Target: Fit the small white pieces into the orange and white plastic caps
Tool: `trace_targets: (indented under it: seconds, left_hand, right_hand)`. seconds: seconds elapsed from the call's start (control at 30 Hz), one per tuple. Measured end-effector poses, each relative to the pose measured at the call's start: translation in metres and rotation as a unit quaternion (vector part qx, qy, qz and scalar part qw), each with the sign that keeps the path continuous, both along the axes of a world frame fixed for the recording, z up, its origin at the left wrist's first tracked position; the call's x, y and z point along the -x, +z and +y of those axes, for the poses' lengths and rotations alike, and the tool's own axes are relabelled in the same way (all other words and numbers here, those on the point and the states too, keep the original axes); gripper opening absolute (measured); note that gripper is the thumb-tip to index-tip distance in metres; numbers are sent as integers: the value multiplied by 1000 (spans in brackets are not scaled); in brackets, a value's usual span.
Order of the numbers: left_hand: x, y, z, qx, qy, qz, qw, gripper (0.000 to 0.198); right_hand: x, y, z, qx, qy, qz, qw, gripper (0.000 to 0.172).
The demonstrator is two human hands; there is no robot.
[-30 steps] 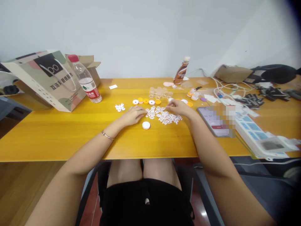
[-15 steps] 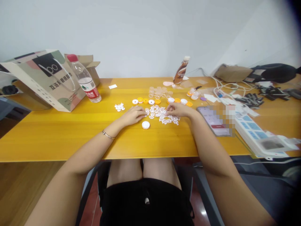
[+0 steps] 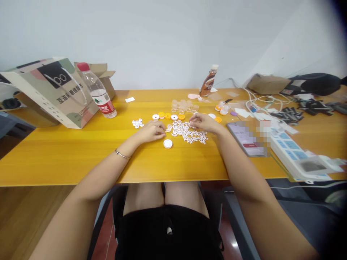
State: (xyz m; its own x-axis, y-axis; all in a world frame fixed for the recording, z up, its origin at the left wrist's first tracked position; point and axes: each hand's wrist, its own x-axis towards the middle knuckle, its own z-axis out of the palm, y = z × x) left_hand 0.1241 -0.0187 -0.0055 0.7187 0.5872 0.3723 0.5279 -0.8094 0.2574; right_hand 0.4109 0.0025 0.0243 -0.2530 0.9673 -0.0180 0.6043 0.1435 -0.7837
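My left hand (image 3: 153,131) rests on the table left of the white openwork pieces (image 3: 181,129), fingers bent and slightly apart, with nothing visible in them. My right hand (image 3: 204,122) hovers over the back right of that pile. Its fingertips are a little apart near the pieces, and no held thing shows. Close in front of the left hand lies a round white cap with an orange edge (image 3: 168,143). Behind the pile runs a row of round white, yellow and orange caps (image 3: 167,116), partly hidden by my right hand. Small white parts (image 3: 138,123) form a heap to the left.
Clear plastic cups (image 3: 182,106) stand behind the caps. A water bottle (image 3: 104,103) and a paper bag (image 3: 62,94) are at left, a brown drink bottle (image 3: 208,83) at the back. A phone (image 3: 245,139), power strip (image 3: 295,155) and cables are at right.
My left hand has drawn back slightly to the left, away from the pile. My right hand has shifted a little left and toward the back, now covering some caps. Several white pieces have shifted slightly.
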Motion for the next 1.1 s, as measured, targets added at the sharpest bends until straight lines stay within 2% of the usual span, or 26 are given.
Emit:
trace_targets:
  seconds: [0.1, 0.23, 0.43, 0.73, 0.83, 0.93, 1.1]
  left_hand:
    - [3, 1, 3, -22, 21, 2, 1000, 22]
    - [0, 0, 2, -48, 48, 1, 998, 24]
    - [-12, -6, -3, -46, 33, 38, 998, 24]
    - [-18, -7, -1, -46, 44, -33, 997, 19]
    - [-19, -9, -2, 6, 73, -127, 989, 15]
    - [-20, -11, -1, 97, 104, -243, 960, 12]
    - [-23, -11, 0, 232, 83, -378, 893, 39]
  right_hand:
    - [4, 2, -2, 10, -14, 84, 996, 16]
    - [12, 2, -5, 56, -11, 170, 984, 10]
    - [22, -5, -6, 94, 5, 212, 973, 19]
    - [46, -13, -15, 76, 8, 309, 948, 19]
    - [54, -18, -17, 101, 3, 349, 932, 21]
    - [59, -23, -17, 118, -2, 378, 918, 22]
    - [62, -25, -20, 127, -2, 385, 914, 23]
